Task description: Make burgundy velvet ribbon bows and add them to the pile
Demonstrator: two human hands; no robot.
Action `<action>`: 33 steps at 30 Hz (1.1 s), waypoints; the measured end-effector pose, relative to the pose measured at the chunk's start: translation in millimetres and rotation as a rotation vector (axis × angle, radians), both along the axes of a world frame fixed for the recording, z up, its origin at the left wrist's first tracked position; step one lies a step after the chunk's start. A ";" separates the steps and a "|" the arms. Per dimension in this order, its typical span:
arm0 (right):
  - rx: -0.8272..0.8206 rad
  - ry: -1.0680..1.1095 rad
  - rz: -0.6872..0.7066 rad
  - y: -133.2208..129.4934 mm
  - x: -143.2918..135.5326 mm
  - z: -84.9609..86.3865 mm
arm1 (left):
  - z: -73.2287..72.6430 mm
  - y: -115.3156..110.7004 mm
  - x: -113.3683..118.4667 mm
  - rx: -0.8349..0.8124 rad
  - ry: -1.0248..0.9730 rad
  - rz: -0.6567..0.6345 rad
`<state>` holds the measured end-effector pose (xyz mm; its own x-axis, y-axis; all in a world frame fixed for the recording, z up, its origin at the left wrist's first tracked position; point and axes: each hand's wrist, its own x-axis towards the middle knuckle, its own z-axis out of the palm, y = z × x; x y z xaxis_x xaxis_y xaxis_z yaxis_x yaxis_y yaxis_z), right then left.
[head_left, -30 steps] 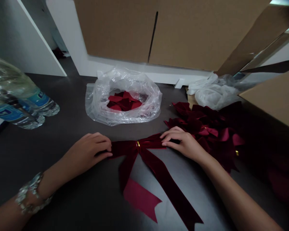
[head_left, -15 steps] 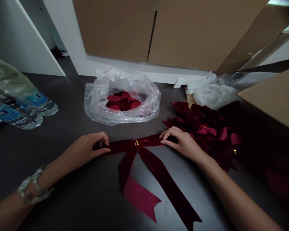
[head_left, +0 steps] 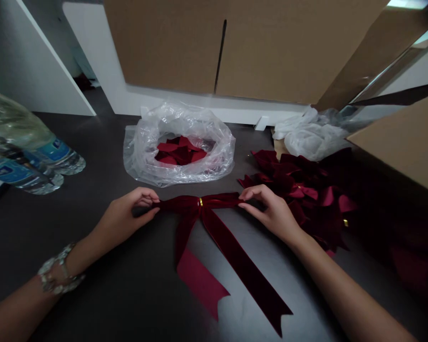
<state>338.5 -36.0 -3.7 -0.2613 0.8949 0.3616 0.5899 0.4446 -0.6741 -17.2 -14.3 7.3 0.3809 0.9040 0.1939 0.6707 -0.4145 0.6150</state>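
A dark red velvet ribbon bow (head_left: 219, 201) is stretched sideways between my hands, with a gold tie (head_left: 200, 202) around its middle. Its two notched tails hang toward me over the dark table, one showing a brighter red underside. My left hand (head_left: 130, 211) pinches the end of the left loop between thumb and fingers. At the right loop's end, my right hand (head_left: 267, 206) pinches in the same way. A bracelet of pale beads (head_left: 60, 270) circles my left wrist.
Behind the bow lies a clear plastic bag (head_left: 133, 156) holding red velvet pieces (head_left: 181, 151). A heap of dark red bows (head_left: 303, 190) is at right, below crumpled white plastic (head_left: 312, 135). Water bottles (head_left: 62, 154) stand left; cardboard (head_left: 271, 52) rises at the back.
Both hands have moved slightly away from me with the bow, and its loops now look narrower and drawn tauter. The tails have shifted a little up and left.
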 end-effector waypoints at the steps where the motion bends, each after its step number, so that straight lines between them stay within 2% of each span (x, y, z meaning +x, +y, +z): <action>1: -0.010 0.008 -0.004 0.5 0.4 -0.2 | -0.1 -0.4 0.3 -0.016 -0.028 -0.004; 5: -0.031 -0.040 0.021 4.2 1.6 -0.5 | 1.8 -1.4 0.9 -0.046 -0.033 -0.059; 11: -0.001 -0.194 0.165 9.7 4.5 -1.0 | 8.2 2.4 0.8 0.072 0.191 -0.264; 14: 0.015 -0.234 0.178 11.1 4.2 -0.7 | 9.6 4.2 1.3 0.094 0.239 -0.328; 23: 0.000 -0.242 0.197 9.3 -7.1 6.6 | 10.8 7.4 -2.4 0.176 0.320 -0.401; 27: 0.018 -0.193 0.203 6.7 -18.0 5.7 | 11.3 5.6 4.6 0.194 0.379 -0.323; 29: 0.013 -0.182 0.250 6.8 -24.0 3.5 | 8.4 5.0 10.2 0.195 0.366 -0.301; 33: -0.005 -0.194 0.275 9.2 -29.9 0.9 | 1.2 6.7 17.0 0.148 0.274 -0.362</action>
